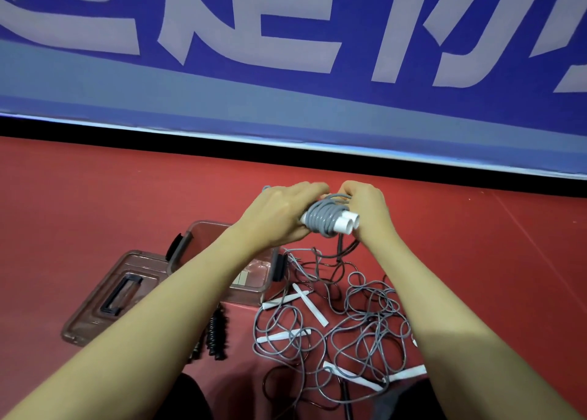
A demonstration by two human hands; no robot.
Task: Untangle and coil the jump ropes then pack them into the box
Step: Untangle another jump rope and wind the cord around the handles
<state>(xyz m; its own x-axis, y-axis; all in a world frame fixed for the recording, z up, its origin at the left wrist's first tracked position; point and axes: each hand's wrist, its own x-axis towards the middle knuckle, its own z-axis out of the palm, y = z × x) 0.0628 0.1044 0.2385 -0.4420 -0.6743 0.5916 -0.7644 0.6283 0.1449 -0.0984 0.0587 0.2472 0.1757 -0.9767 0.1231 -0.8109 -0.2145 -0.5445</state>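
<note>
Both hands hold a grey jump rope wound tightly round its two white handles, whose ends point right. My left hand grips the left end of the bundle. My right hand pinches the rope at the top of the coil. A translucent brown box stands open on the red floor below my left forearm. A tangle of grey ropes with several white handles lies to the right of the box. A black coiled rope lies in front of the box.
The box lid with a black handle lies flat to the left of the box. A blue banner with large pale characters runs along the back, its dark base meeting the red floor.
</note>
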